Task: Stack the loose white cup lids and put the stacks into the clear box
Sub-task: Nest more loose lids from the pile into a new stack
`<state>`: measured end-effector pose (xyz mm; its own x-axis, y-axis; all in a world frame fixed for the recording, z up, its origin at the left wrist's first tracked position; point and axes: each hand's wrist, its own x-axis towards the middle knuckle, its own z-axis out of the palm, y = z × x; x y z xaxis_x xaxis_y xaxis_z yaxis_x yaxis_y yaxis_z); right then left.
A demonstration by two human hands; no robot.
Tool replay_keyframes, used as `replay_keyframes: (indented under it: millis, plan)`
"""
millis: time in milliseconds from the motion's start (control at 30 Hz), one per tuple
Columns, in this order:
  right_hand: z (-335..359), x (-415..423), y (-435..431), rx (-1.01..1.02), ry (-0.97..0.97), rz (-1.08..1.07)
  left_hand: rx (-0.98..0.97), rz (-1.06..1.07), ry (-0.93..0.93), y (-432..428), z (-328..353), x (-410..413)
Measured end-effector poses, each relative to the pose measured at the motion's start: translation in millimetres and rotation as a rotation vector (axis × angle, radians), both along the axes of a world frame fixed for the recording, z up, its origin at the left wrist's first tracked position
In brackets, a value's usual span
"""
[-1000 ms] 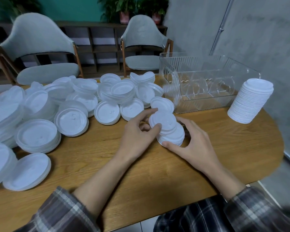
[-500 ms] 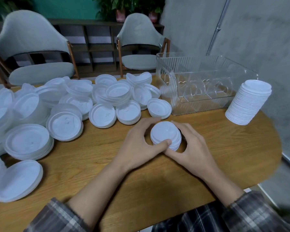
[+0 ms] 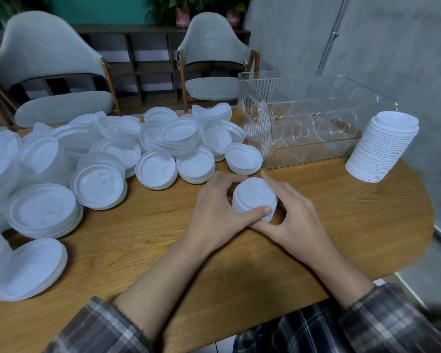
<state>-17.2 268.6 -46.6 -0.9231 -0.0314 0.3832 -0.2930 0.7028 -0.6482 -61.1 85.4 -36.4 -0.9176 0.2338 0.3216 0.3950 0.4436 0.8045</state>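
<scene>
**Desk:** What does the head view give you?

**Operator:** I see both hands at the middle of the wooden table [image 3: 354,225], closed round one short stack [image 3: 253,197] of white lids. The left hand [image 3: 214,212] wraps it from nine o'clock, with the thumb laid across the near edge at six and the fingers curled over the far side. The right hand [image 3: 298,220] cups it from three o'clock, fingers bent round the right edge.

**Desk:** So neither one is slack?

**Operator:** Neither. Each is grasping that same short stack. It stands upright with its top lid facing me. The hands hide its base, so I can't tell whether it rests on the wood.

**Desk:** And the clear box?

**Operator:** The clear box [image 3: 255,128] is at one o'clock from the short stack, on the far right part of the table and apart from both hands. Its walls are ribbed and I can make out dividers through them. A tall stack [image 3: 382,149] of lids stands by the box's right end, at two o'clock. I can't tell whether the two touch.

**Desk:** The rest of the lids?

**Operator:** The loose lids [image 3: 99,184] run from eight o'clock round to twelve, mostly overlapping in low piles. The nearest pile [image 3: 243,157] lies at twelve, just past the left fingers and just beside the box's near left corner. Two grey chairs [image 3: 48,72] stand beyond the table at eleven and twelve, and plaid sleeves [image 3: 99,327] cross the bottom at six.
</scene>
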Motion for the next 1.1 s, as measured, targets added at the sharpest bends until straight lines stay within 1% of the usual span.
replay_keyframes:
  millis: [233, 333, 400, 500, 567, 633, 800, 933, 1000, 1100]
  plan:
    - [-1, -1, 0, 0.039, -0.069, -0.001, -0.056, -0.012, -0.009, -1, -2, 0]
    - [0, -1, 0, 0.051, -0.089, -0.005, -0.069, -0.049, 0.028, -12, 6, -4]
    - [1, 0, 0, 0.067, -0.105, -0.016, -0.078, 0.028, 0.133, -24, 8, -10]
    - [2, 1, -1, 0.074, -0.116, -0.037, -0.234, 0.217, 0.306, -42, 3, -25]
    - [1, 1, -1, 0.078, -0.119, -0.043, -0.324, 0.264, 0.311, -48, -3, -34]
    - [1, 0, -1, 0.079, -0.127, -0.045, -0.345, 0.280, 0.287, -48, -4, -38]
    - [2, 1, 0, 0.080, -0.132, -0.041, -0.338, 0.260, 0.336, -49, 2, -32]
    - [2, 1, -1, 0.081, -0.129, -0.039, -0.304, 0.263, 0.319, -50, 8, -25]
    - [2, 1, -1, 0.084, -0.129, -0.036, -0.238, 0.271, 0.303, -49, 12, -23]
    - [1, 1, -1, 0.073, -0.122, -0.036, -0.027, 0.249, 0.251, -44, 20, -17]
